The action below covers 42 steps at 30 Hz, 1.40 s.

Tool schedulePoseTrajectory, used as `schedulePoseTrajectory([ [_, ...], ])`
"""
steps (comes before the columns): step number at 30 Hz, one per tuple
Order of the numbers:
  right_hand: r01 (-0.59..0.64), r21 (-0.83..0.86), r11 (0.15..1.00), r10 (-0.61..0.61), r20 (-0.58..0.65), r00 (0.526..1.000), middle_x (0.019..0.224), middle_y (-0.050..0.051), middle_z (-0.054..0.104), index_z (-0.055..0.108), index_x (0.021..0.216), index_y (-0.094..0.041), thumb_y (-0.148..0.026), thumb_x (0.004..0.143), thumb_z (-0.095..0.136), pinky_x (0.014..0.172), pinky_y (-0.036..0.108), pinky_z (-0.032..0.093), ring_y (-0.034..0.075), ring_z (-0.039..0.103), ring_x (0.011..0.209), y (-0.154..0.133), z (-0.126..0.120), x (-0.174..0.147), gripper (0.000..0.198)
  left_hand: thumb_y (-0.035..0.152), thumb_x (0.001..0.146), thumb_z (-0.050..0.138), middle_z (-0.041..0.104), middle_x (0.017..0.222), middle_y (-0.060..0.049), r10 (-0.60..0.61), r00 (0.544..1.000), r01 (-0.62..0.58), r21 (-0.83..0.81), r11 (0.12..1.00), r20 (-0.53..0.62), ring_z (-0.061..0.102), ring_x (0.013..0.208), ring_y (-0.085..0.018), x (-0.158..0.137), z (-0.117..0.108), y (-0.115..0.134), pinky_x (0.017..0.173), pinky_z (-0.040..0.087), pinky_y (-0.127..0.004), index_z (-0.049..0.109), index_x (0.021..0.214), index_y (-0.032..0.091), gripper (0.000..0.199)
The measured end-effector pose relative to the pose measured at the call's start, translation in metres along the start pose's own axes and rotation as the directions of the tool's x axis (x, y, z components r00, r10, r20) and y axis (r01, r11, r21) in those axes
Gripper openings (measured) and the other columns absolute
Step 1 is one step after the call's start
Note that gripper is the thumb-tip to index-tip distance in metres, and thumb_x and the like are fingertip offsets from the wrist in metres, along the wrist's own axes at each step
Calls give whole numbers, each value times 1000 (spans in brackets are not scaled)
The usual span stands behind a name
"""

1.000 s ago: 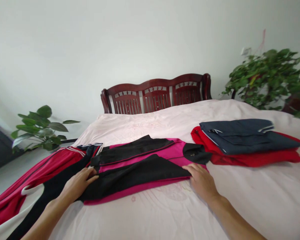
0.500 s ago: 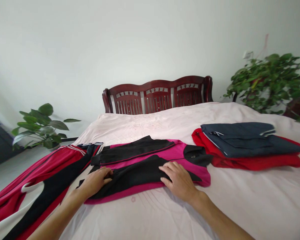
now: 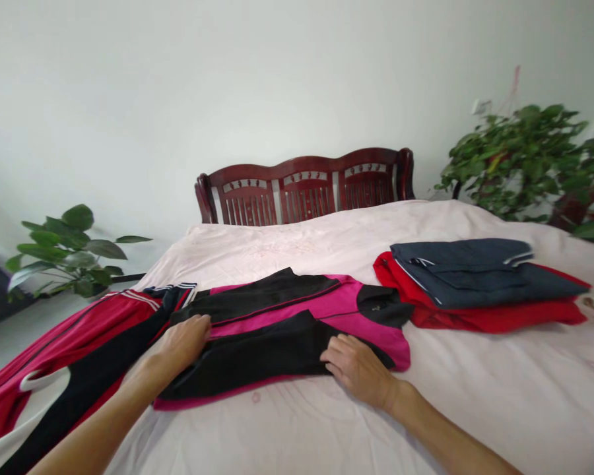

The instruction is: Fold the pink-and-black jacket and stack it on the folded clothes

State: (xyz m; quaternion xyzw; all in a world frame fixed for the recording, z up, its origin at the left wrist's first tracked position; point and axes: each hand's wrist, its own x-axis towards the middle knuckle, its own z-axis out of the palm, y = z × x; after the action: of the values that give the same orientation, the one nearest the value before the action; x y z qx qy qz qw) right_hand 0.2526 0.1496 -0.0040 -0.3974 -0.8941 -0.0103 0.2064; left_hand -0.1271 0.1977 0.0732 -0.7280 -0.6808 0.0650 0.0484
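Note:
A black and magenta jacket [image 3: 277, 343] lies on the bed in front of me, its sleeves laid in over the body and its dark collar pointing right. My left hand [image 3: 191, 336] is closed on the jacket's left end, near a sleeve cuff, with the fingertips tucked out of sight. On the near side, by the shoulder, my right hand [image 3: 354, 366] has its fingers curled and pressed together on the black cloth. Left of the jacket, red and navy clothing with white parts [image 3: 74, 363] is spread near my left forearm.
A folded navy garment [image 3: 475, 274] rests on folded red clothing [image 3: 505, 320] at the right. Pink bedding [image 3: 277, 429] covers the bed. Behind stand a carved wooden headboard [image 3: 307, 188] and leafy plants at the left [image 3: 74, 244] and right [image 3: 519, 158].
My left hand has moved up and left to the cuff end of the jacket. My right hand has shifted slightly down and its fingers have curled in. The view has turned slightly right.

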Motion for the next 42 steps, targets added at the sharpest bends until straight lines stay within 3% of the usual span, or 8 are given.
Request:
schedulePoseTrajectory([
  [4, -27, -5, 1000, 27, 18, 999, 95, 4, 62, 67, 105, -23, -24, 89, 61, 83, 35, 36, 21, 52, 91, -6, -10, -4, 17, 39, 97, 40, 72, 100, -4, 202, 971, -225, -198, 954, -132, 67, 96, -21, 24, -22, 78, 75, 44, -28, 67, 94, 25, 31],
  [7, -47, -20, 999, 47, 28, 999, 100, 5, 62, 64, 114, -24, -23, 87, 63, 85, 37, 35, 22, 52, 95, -9, -18, -13, 27, 46, 95, 44, 73, 103, -3, 251, 955, -284, -256, 924, -156, 67, 97, -21, 43, -25, 135, 74, 44, -28, 69, 100, 27, 32],
  [12, -139, -32, 990, 139, -4, 990, 102, 4, 61, 63, 116, -25, -18, 87, 61, 85, 36, 35, 22, 49, 96, 4, -23, -37, 30, 43, 88, 60, 72, 96, -6, 313, 937, -341, -201, 918, -157, 68, 93, -24, 57, -21, 183, 75, 47, -30, 70, 95, 24, 23],
  [17, -162, -14, 987, 161, -83, 983, 92, 4, 59, 68, 100, -23, -23, 92, 57, 77, 34, 33, 20, 47, 88, 17, -20, -45, 13, 32, 87, 63, 62, 122, -7, 420, 879, -454, -131, 881, -225, 62, 108, -25, 50, -22, 188, 91, 44, -34, 59, 122, 27, 36],
  [21, -131, 4, 991, 130, -119, 984, 85, 4, 57, 69, 95, -23, -24, 95, 53, 75, 33, 32, 19, 46, 83, 19, -18, -42, 17, 31, 88, 61, 67, 112, -3, 517, 842, -537, -139, 832, -157, 66, 100, -21, 53, -14, 183, 81, 48, -29, 66, 112, 28, 25],
  [29, -183, 8, 983, 181, -174, 968, 85, 4, 57, 68, 91, -22, -24, 95, 52, 74, 33, 30, 19, 45, 84, 22, -17, -47, 17, 22, 93, 46, 72, 98, -6, 498, 858, -510, -104, 854, -122, 68, 94, -22, 59, -10, 187, 76, 46, -29, 71, 91, 22, 25],
  [35, -156, -9, 988, 153, -121, 981, 78, 3, 55, 60, 76, -19, -23, 98, 45, 71, 34, 29, 18, 43, 78, 21, -20, -50, 26, 28, 97, 38, 70, 100, -7, 420, 890, -440, -94, 893, -176, 67, 92, -21, 80, -20, 180, 75, 44, -30, 65, 97, 22, 28],
  [42, -188, 3, 982, 186, -141, 972, 84, 3, 56, 60, 85, -19, -21, 95, 48, 75, 33, 32, 18, 45, 82, 30, -22, -51, 16, 32, 99, 36, 72, 96, -5, 332, 929, -353, -126, 927, -165, 68, 88, -20, 95, 11, 190, 69, 43, -28, 61, 100, 23, 26],
])
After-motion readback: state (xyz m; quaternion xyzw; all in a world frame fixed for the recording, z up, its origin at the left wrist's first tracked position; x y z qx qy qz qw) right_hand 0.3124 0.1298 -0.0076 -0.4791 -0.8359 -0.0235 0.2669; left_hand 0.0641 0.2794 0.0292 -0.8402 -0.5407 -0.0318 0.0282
